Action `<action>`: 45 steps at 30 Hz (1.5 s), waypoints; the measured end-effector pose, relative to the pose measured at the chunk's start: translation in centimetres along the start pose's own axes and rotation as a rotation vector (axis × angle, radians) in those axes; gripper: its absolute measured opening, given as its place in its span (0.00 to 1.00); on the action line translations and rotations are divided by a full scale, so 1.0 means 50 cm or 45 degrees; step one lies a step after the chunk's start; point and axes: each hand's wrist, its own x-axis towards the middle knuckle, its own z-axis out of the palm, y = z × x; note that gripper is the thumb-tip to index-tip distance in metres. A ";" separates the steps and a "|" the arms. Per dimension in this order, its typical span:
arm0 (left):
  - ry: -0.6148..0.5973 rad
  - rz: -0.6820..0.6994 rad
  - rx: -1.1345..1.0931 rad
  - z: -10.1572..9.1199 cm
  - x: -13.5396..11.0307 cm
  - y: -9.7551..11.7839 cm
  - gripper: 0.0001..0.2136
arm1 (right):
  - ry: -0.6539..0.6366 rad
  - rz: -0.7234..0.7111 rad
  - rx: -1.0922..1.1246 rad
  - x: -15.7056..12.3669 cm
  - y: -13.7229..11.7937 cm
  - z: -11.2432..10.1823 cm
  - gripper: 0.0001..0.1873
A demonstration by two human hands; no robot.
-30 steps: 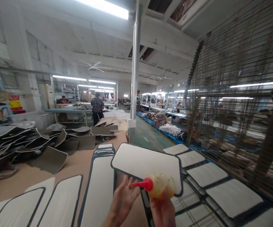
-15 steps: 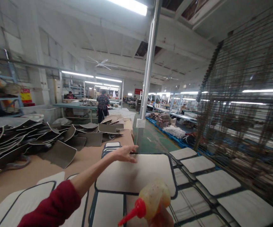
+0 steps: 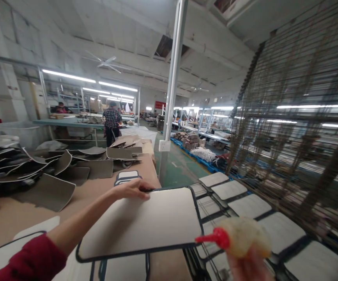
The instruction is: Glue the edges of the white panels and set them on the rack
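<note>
My left hand point(image 3: 135, 189) grips the far edge of a pale rounded panel with a dark border point(image 3: 145, 222), the fingers closed over its rim. The panel is tilted, its near edge raised over other bordered panels. In my right hand point(image 3: 249, 263) is a squeeze bottle point(image 3: 245, 236) of yellowish stuff with a red nozzle point(image 3: 214, 238) pointing left. The nozzle tip appears close to the panel's right edge; whether they touch I cannot tell. Smaller bordered panels point(image 3: 129, 175) lie just beyond my left hand.
Curved grey-brown pieces point(image 3: 52, 191) are heaped on the brown tabletop point(image 3: 98, 195) at left. At right, pale panels point(image 3: 250, 205) lie in rows on a wire rack; more wire racks point(image 3: 297, 97) stand tilted up. A metal post point(image 3: 171, 78) rises ahead. A person point(image 3: 112, 121) stands farther back.
My left hand has closed on the panel's far edge and the panel has shifted left and tilted. My right hand has moved right with the bottle. The view has turned slightly right.
</note>
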 end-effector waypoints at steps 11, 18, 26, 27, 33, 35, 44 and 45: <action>-0.149 -0.174 -0.118 0.027 -0.049 0.073 0.13 | -0.132 -0.512 -0.279 0.051 -0.161 0.093 0.43; -0.031 -0.258 -0.277 0.033 -0.055 0.090 0.14 | -0.225 -0.507 -0.336 0.059 -0.167 0.070 0.46; 0.133 -0.490 -0.558 0.032 -0.051 0.083 0.19 | -0.325 -0.482 -0.352 0.049 -0.170 0.066 0.42; 0.148 -0.510 -0.598 0.032 -0.050 0.081 0.21 | -0.357 -0.475 -0.360 0.044 -0.172 0.065 0.42; 0.118 -0.586 -0.699 0.021 -0.051 0.061 0.20 | -0.459 -0.381 -0.430 -0.009 -0.187 0.071 0.41; 0.143 -0.566 -0.702 0.014 -0.050 0.052 0.20 | -0.449 -0.416 -0.436 -0.012 -0.188 0.069 0.38; -0.436 -0.252 -0.281 -0.017 -0.052 0.023 0.20 | -0.694 -0.459 -0.488 0.065 -0.185 0.009 0.32; -0.418 -0.258 -0.280 -0.018 -0.054 0.022 0.21 | -0.645 -0.514 -0.447 0.061 -0.184 0.014 0.32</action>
